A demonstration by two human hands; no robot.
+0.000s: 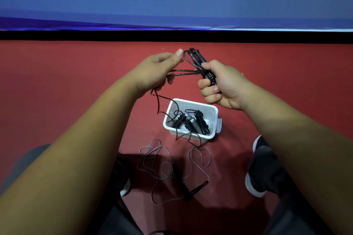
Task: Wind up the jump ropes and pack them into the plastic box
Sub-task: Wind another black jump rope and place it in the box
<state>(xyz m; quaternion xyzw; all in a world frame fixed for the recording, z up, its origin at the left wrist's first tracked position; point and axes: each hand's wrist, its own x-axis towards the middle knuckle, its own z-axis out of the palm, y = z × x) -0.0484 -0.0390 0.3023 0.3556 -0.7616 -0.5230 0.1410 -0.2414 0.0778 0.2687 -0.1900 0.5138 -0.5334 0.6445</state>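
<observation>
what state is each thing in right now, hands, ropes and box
left hand: fingers pinching a loop of the cord
right hand: gripping the black handles together
held jump rope: partly wound, slack cord hanging down over the box
plastic box: upright, open, no lid on
ropes in the box: wound up, lying inside
jump rope on the floor: unwound, cord in loose loops

Forearms are bare. Black shoe with a white sole at lower right, second shoe peeking out bottom centre-left. Dark trousers along the bottom edge.
</observation>
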